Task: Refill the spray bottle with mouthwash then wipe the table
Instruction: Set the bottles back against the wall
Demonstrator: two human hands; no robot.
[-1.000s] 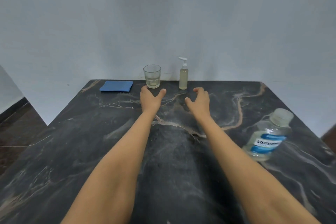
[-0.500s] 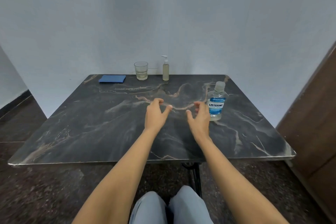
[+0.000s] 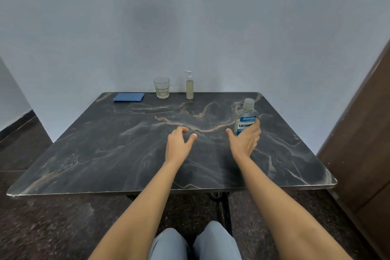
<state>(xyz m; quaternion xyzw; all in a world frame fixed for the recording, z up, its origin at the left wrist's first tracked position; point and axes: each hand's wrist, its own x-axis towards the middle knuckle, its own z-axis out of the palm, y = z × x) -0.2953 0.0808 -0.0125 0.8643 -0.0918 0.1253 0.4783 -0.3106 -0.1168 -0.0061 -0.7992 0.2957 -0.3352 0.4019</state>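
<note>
Left hand [image 3: 179, 143] hovers over the marble table [image 3: 84, 154], fingers loosely curled, holding nothing. Right hand [image 3: 244, 141] is spread wide at the upright mouthwash bottle [image 3: 245, 116], not yet clasping it. Along the far edge stand the blue cloth [image 3: 128, 97], glass [image 3: 161, 88] and spray bottle [image 3: 189, 88]

The person's left hand [image 3: 179, 145] and right hand [image 3: 244, 143] are bare. Both forearms [image 3: 147, 207] are bare as well, uncovered from the wrist down to the lower edge of the view. The trousers [image 3: 196, 243] are pale grey-blue, of smooth plain cloth. They show as two rounded shapes at the bottom edge, with a narrow dark gap between them.
</note>
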